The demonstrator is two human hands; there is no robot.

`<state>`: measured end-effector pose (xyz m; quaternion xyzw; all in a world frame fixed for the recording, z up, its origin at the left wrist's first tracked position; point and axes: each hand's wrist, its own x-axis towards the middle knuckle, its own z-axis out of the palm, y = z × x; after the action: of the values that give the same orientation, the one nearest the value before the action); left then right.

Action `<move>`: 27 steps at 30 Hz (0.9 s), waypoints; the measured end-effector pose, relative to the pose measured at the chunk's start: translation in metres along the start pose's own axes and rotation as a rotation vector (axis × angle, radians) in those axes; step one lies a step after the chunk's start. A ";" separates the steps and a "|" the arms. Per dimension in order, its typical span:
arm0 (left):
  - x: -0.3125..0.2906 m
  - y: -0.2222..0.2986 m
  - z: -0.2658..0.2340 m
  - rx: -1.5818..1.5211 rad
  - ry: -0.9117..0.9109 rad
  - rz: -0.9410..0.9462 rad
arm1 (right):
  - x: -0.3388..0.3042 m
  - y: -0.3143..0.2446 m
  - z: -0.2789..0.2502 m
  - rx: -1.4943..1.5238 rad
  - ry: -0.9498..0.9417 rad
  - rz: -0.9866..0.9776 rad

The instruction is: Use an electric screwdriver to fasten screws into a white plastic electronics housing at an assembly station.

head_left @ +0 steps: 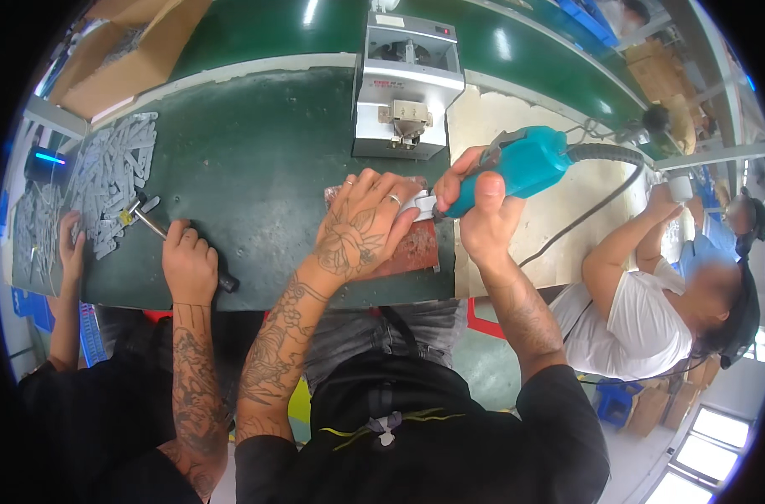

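Fingers of your right hand wrap the teal power tool; your left hand's grip a pale piece | piece: over reddish board, at tool's tip | progress: apparently mid-work; heaped grey strips, finished or waiting, can't tell

One power tool, one hammer, one machine and one board show

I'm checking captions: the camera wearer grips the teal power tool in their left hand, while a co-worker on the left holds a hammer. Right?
Not quite: the head view shows the teal power tool in the wearer's right hand. The hammer is as you say.
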<state>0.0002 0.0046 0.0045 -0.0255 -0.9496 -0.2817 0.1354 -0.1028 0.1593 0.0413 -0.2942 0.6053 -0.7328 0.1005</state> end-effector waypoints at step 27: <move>-0.077 -0.068 -0.084 0.500 0.567 -0.442 | 0.059 -0.014 -0.024 0.180 0.421 -0.370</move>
<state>0.0864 -0.0954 0.0150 0.2902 -0.8965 -0.0611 0.3292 -0.1605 0.1532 0.0703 -0.2311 0.4816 -0.8342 -0.1371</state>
